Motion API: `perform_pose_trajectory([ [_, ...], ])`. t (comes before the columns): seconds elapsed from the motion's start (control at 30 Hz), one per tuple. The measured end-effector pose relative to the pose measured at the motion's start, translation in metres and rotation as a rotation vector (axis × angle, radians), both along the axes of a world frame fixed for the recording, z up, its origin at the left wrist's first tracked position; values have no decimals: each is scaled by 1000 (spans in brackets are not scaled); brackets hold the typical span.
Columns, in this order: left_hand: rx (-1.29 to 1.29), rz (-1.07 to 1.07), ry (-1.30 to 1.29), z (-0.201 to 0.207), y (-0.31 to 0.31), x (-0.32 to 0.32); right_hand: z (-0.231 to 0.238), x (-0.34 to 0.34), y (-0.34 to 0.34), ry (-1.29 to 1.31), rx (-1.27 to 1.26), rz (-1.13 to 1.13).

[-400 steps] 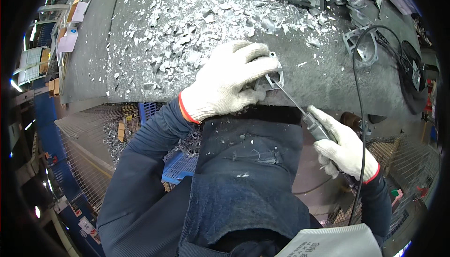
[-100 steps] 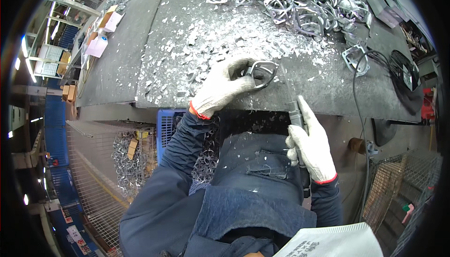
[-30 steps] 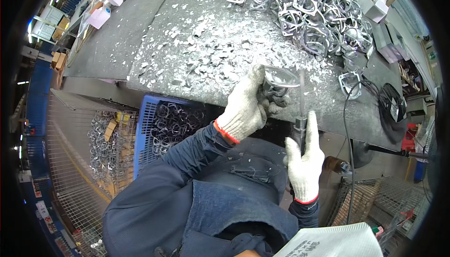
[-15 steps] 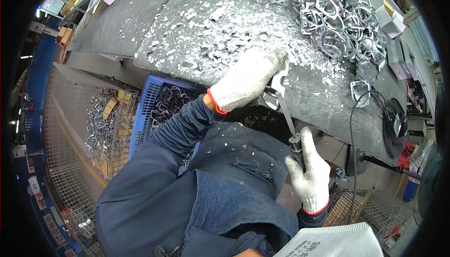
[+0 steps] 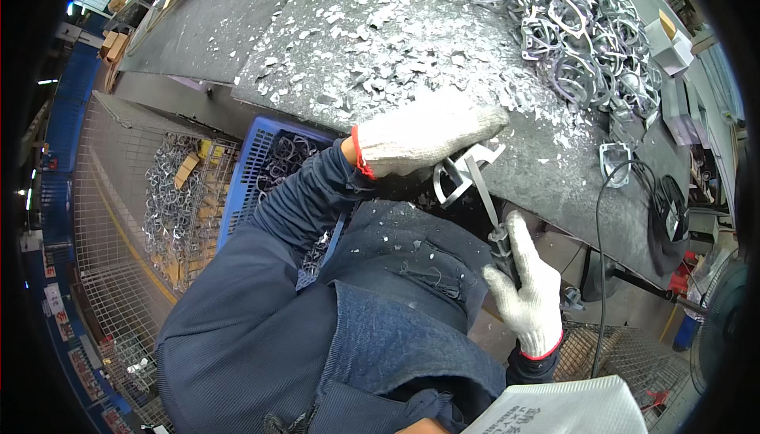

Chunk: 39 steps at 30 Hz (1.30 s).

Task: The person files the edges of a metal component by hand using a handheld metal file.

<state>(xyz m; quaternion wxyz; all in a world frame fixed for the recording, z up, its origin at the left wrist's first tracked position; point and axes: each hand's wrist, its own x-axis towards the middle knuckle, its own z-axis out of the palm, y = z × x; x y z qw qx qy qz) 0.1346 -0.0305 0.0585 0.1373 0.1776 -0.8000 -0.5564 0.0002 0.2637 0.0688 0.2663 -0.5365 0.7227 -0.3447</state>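
Note:
My left hand point(image 5: 427, 135), in a white knit glove with a red cuff, is closed on a silvery metal frame part point(image 5: 455, 183) at the table's near edge. Part of the frame is hidden under the glove. In my gloved right hand point(image 5: 530, 299) is a flat file point(image 5: 483, 195) with a dark handle, the thumb lying along it. The file's blade points up and away, its far end against or just over the frame; contact cannot be made out exactly. Thin metal flakes point(image 5: 388, 66) lie scattered over the dark tabletop point(image 5: 546, 188) beyond my left hand.
A heap of similar metal frames point(image 5: 582, 38) covers the table's far right. A single frame point(image 5: 614, 163) and a black cable point(image 5: 599, 252) lie nearer. Below left stand a blue crate point(image 5: 240, 188) of dark parts and a wire cage point(image 5: 103, 220) holding more frames.
My left hand has shifted slightly right and down, and the frame is turned so more of its ring shows. The file stays at the frame, my right hand nearly in place.

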Motion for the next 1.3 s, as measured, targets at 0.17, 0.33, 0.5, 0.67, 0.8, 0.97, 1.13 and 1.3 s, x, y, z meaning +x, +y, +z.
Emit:
perform_pose_trajectory([
  [0.17, 115, 9, -107, -6, -2, 1, 2, 2, -4, 227, 36, -31],
  [0.33, -478, 134, 463, -23, 2, -14, 0, 8, -13, 516, 66, -104],
  [0.5, -210, 107, 212, -23, 4, 0, -1, 13, -19, 455, 234, -160],
  [0.67, -126, 73, 139, -7, 6, 9, -4, 13, -22, 190, 0, -172],
  [0.8, -359, 61, 226, -2, 4, 4, -4, 11, -21, -246, 154, -237],
  [0.97, -305, 19, 27, 3, 12, 6, 9, 16, -22, -514, 154, -278],
  [1.13, -85, 10, 74, 19, 24, 19, 22, 21, -26, -766, 219, -352],
  [1.3, -138, -92, 227, 19, 24, 22, 25, 18, -25, -797, 320, -333],
])
